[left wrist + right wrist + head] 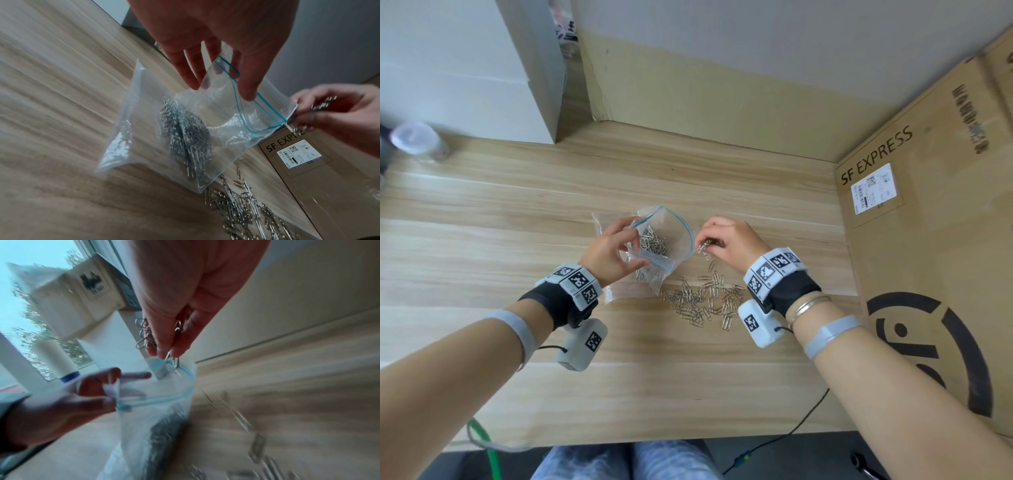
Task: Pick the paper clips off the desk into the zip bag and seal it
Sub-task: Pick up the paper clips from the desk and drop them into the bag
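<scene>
A clear zip bag (671,233) with a blue zip strip stands on the wooden desk (517,240), its mouth wide. A heap of silver paper clips (185,134) lies inside it. My left hand (613,250) pinches the near lip of the bag (226,91) between thumb and fingers. My right hand (726,236) grips a bunch of paper clips (174,360) at the right rim of the bag's mouth (185,378). Loose paper clips (702,301) lie scattered on the desk just in front of the bag.
A big SF EXPRESS cardboard box (928,240) walls off the right side. Another cardboard sheet (705,102) and a white box (465,68) stand at the back. A clear bottle (417,140) sits far left. A black cable (804,418) hangs over the front edge.
</scene>
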`<act>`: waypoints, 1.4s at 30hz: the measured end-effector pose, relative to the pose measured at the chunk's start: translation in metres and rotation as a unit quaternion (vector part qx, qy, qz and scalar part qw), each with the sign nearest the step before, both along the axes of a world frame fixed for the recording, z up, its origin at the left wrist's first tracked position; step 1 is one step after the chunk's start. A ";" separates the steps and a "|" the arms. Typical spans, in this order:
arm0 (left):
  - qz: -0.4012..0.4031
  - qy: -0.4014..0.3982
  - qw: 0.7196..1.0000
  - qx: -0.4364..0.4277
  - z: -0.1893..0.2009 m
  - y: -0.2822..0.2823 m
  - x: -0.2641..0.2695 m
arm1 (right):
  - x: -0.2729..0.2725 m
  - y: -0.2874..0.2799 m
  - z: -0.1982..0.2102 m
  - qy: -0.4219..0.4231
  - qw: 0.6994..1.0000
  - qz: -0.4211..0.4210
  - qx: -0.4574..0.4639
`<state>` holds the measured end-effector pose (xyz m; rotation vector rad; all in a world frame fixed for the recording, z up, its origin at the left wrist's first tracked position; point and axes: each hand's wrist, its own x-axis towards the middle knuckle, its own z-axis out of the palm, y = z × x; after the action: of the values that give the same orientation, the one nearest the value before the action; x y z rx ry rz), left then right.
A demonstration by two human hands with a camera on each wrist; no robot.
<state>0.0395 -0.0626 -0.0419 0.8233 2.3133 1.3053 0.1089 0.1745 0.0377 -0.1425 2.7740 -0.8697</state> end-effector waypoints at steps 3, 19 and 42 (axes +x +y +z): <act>-0.004 0.001 1.000 0.002 -0.001 0.001 0.000 | -0.018 -0.021 0.006 0.014 0.999 0.035 -0.009; 0.013 0.047 0.999 0.019 -0.002 -0.011 0.001 | -0.038 -0.019 -0.004 0.011 0.992 -0.109 -0.066; 0.006 0.008 0.999 0.032 -0.008 -0.002 -0.015 | -0.023 0.017 -0.079 -0.097 0.981 -0.064 0.153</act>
<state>0.0250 -0.0647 -0.0495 0.8429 2.3031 1.3894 0.0861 0.1911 -0.0414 0.1650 2.7116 -0.4442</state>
